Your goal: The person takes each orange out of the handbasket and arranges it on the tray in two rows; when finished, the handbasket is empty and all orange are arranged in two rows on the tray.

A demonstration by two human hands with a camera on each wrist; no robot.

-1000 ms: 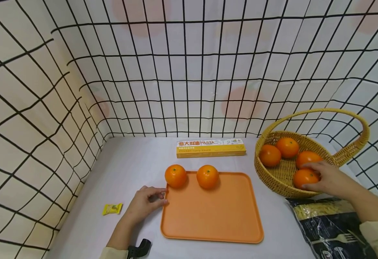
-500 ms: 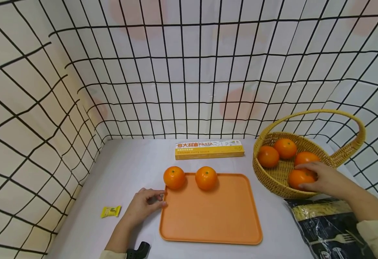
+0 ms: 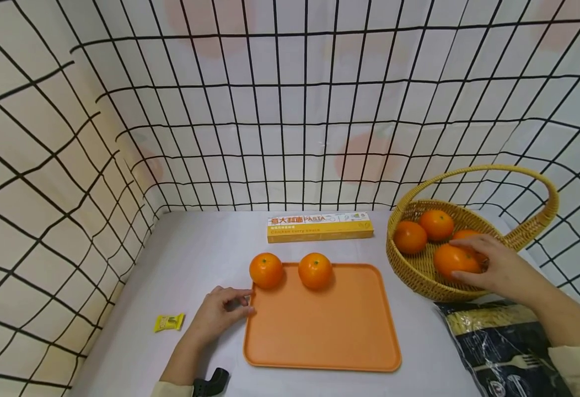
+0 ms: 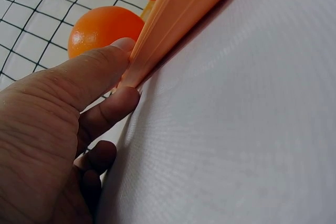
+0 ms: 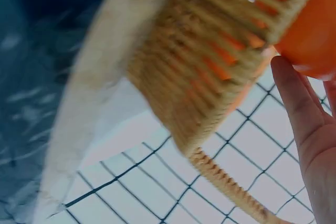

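Note:
My right hand (image 3: 503, 267) grips an orange (image 3: 452, 261) at the near side of the wicker basket (image 3: 415, 282), thumb on the near side and fingers over the top. In the right wrist view the held orange (image 5: 314, 35) shows above the basket's rim. Other oranges, among them one at the left (image 3: 410, 237), lie in the basket. On the left, my left hand (image 3: 220, 314) pinches the left edge of the orange tray (image 3: 322, 331). Its thumb (image 4: 97, 66) lies at the rim in the left wrist view. Two oranges, a corner one (image 3: 266, 271) and another (image 3: 315, 271), sit along the tray's far edge.
A yellow and white pasta box (image 3: 321, 227) lies behind the tray. A small yellow packet (image 3: 168, 322) is at the left. The dark pasta bag (image 3: 505, 347) lies in front of the basket, under my right forearm. Black wire grid (image 3: 290, 110) walls the back and sides.
My right hand has raised the orange slightly and shifted it left within the basket. The left hand stays at the tray's edge. The head view has shifted a little.

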